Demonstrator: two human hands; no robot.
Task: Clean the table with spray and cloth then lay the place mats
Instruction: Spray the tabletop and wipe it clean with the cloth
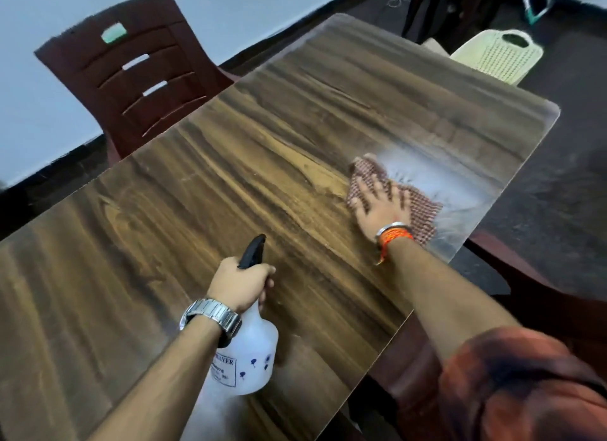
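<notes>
— So, where was the cloth (417, 207)?

— Near the table's (164, 227) right edge, under the right hand (381, 204), fingers spread flat on top, pressing rather than gripping. The hand hid its middle.

— And the spray bottle (246, 352)?

— In the left hand (239, 284), closed round the neck. The wrist covered part of the label, and I couldn't see its base touching the wood.

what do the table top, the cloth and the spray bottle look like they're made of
Table top: probably wood-grain laminate; streaked brown pattern, glossy glare, thin edge.
Cloth: woven fabric with a fine reddish check, limp under the right hand.
Spray bottle: translucent white plastic with a black trigger, held by the left hand.
</notes>
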